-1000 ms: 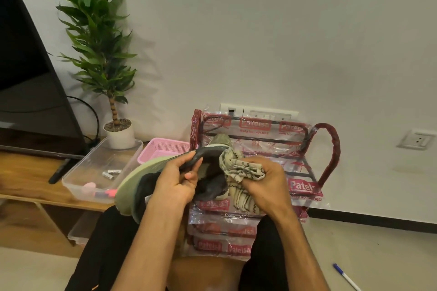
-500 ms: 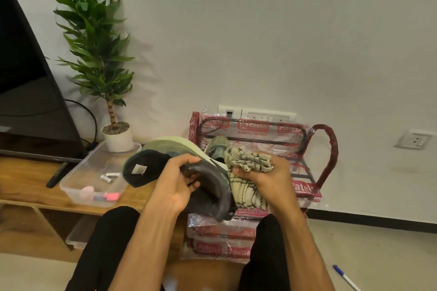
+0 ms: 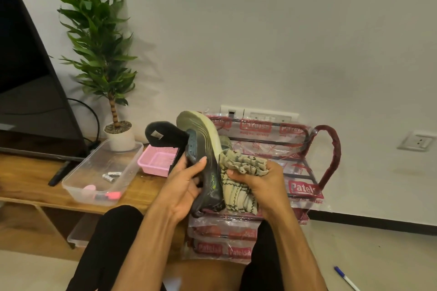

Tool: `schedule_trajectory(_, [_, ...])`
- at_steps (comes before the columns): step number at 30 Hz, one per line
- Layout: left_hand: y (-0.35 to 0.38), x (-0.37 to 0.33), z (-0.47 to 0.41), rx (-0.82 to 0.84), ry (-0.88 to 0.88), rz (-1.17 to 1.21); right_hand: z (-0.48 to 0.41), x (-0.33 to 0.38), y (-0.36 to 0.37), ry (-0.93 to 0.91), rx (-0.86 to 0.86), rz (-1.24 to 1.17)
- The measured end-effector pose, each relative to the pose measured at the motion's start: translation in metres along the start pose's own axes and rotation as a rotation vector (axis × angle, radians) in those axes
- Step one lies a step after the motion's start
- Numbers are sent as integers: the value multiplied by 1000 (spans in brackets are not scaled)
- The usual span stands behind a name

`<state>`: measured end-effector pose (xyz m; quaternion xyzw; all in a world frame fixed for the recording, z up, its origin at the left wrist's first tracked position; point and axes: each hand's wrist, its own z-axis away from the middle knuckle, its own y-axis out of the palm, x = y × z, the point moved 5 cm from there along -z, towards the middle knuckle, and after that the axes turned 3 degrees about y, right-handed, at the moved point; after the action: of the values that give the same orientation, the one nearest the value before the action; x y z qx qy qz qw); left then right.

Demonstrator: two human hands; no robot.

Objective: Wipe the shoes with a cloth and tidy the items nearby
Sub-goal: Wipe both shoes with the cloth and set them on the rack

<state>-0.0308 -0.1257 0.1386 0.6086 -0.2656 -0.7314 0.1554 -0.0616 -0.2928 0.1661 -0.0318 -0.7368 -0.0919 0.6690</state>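
In front of the plastic-wrapped shoe rack (image 3: 305,168), the left hand (image 3: 184,188) grips a dark shoe (image 3: 205,144), fingers curled round its middle, sole turned up and toe pointing away. The right hand (image 3: 264,184) clutches a bunched patterned cloth (image 3: 236,192) pressed against the shoe's right side. On the wooden counter (image 3: 28,179) to the left sit a clear tub (image 3: 78,184) holding batteries (image 3: 109,176) and a pink basket (image 3: 156,163).
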Motion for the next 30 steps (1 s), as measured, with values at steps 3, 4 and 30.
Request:
schedule_trajectory(3, [3, 3, -3, -40, 22, -46, 4, 3, 13, -48, 85, 261])
schedule_trajectory(4, [4, 4, -4, -59, 32, -49, 7, 3, 19, -63, 106, 350])
schedule_trajectory(30, [-14, 16, -4, -149, 86, 7, -10, 6, 26, 91, 15, 674])
